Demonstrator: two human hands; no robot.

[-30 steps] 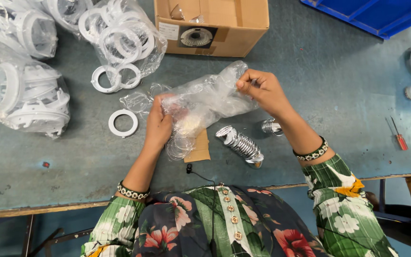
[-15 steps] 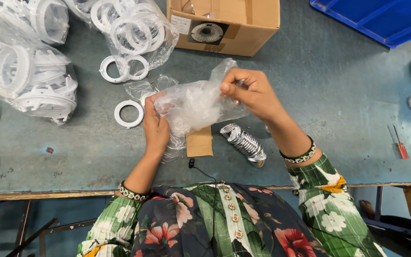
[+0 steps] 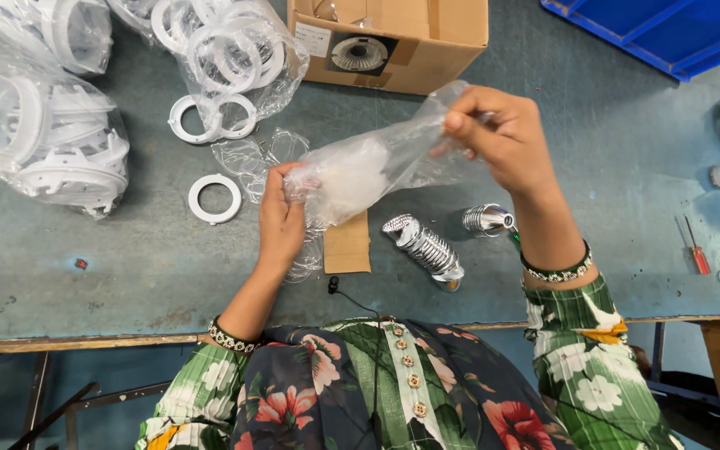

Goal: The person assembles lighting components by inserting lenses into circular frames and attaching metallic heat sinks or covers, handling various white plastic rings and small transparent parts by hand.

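Cardboard box [image 3: 393, 42] — white rings [image 3: 214, 198], screwdriver [image 3: 697, 248]

Green floral short sleeves, dark flowered front panel with buttoned green placket, beaded bracelets on both wrists

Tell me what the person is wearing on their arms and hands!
Both hands, left hand and right hand, are bare, no gloves. Each wrist has a dark beaded bracelet. The green flowered fabric sleeves show white, yellow and orange flowers.

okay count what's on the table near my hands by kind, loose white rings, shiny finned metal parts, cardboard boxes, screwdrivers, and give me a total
Loose white rings: 3
Shiny finned metal parts: 2
Cardboard boxes: 1
Red-handled screwdrivers: 1
Total: 7
Both hands, left and right, hold a clear plastic bag, not counted.
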